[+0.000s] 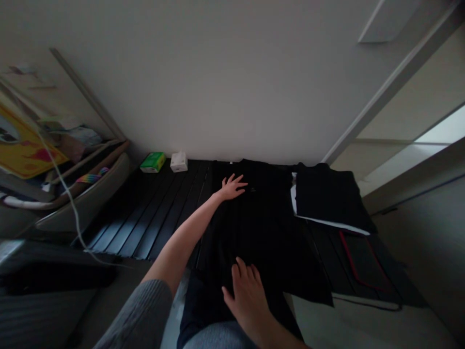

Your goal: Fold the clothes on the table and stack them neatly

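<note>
A long black fabric shirt (254,232) lies flat and lengthwise on a dark slatted surface (152,218), its collar at the far end and its lower part hanging over the near edge towards the person's lap. No fold across its body can be made out, though the dark cloth hides any detail of the sleeves. The left hand (232,188), reaching out of a grey knit sleeve (134,315), rests open near the collar with its fingers spread, just beside a small logo (252,189) on the chest. The right hand (247,295) lies open on the near part of the shirt, fingers slightly curved; neither hand pinches or holds any cloth. Just right of the shirt sits a folded black garment with a white edge (327,198), already in a neat flat stack. Beyond the collar, to the left, stand a green box (152,162) and a small white box (178,162). Farther right of the shirt lies a dark flat item with thin red trim (359,261).
</note>
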Demonstrator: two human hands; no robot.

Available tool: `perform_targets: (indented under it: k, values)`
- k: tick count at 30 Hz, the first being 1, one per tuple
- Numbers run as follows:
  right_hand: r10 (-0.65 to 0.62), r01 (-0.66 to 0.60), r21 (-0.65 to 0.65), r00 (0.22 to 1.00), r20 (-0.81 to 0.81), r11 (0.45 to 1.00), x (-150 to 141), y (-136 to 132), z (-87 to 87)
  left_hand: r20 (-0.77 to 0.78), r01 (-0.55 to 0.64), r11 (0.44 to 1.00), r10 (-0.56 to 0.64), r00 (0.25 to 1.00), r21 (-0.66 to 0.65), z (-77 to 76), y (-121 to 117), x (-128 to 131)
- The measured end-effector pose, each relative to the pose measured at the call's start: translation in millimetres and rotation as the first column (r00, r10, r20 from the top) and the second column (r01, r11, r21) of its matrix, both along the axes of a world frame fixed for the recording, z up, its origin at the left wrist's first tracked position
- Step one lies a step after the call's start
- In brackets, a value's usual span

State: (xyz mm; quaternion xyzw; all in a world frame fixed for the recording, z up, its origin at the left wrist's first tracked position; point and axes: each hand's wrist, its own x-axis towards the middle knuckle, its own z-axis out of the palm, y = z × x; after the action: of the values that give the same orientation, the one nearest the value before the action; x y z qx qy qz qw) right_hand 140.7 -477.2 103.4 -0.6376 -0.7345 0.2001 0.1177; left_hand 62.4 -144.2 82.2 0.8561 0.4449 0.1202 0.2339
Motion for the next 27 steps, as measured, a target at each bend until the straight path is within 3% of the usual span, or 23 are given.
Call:
perform_targets:
  k: [2, 5, 9, 17, 23, 25, 27]
  values:
    - [-0.035, 0.035, 0.001, 0.998, 0.049, 0.999, 5.5, 3.5, -3.3, -0.104, -0.091, 0.99, 0.103, 0.989, 0.111, -18.9, -10.0, -5.5]
    - [0.004, -0.004, 0.036, 1.0, -0.002, 0.999, 11.1, 10.8, -3.5, -0.168, -0.242, 0.959, 0.265, 0.949, 0.145, -43.9, -16.0, -21.1]
    - [0.134, -0.129, 0.058, 0.987, -0.091, 0.99, 16.6, 27.9, -4.9, -0.173, -0.297, 0.942, 0.322, 0.931, 0.157, -61.6, -10.2, -34.2]
    - [0.241, -0.242, 0.002, 0.963, -0.118, 0.97, 1.1, 62.7, -30.8, -0.166, -0.434, 0.884, 0.461, 0.872, 0.174, -68.7, 17.1, -40.1]
    - [0.306, -0.311, -0.004, 0.935, -0.181, 0.95, -21.6, 76.7, -28.9, -0.156, -0.482, 0.858, 0.509, 0.847, 0.178, -65.9, 31.9, -55.7]
    - [0.25, -0.252, 0.011, 0.954, -0.167, 0.968, -7.0, 97.8, -29.1, -0.145, -0.487, 0.853, 0.514, 0.846, 0.187, -67.2, 33.2, -58.4]
    - [0.041, -0.036, 0.054, 0.994, -0.102, 0.998, 23.5, 131.8, -31.2, -0.131, -0.496, 0.846, 0.524, 0.842, 0.197, -69.4, 32.7, -59.0]
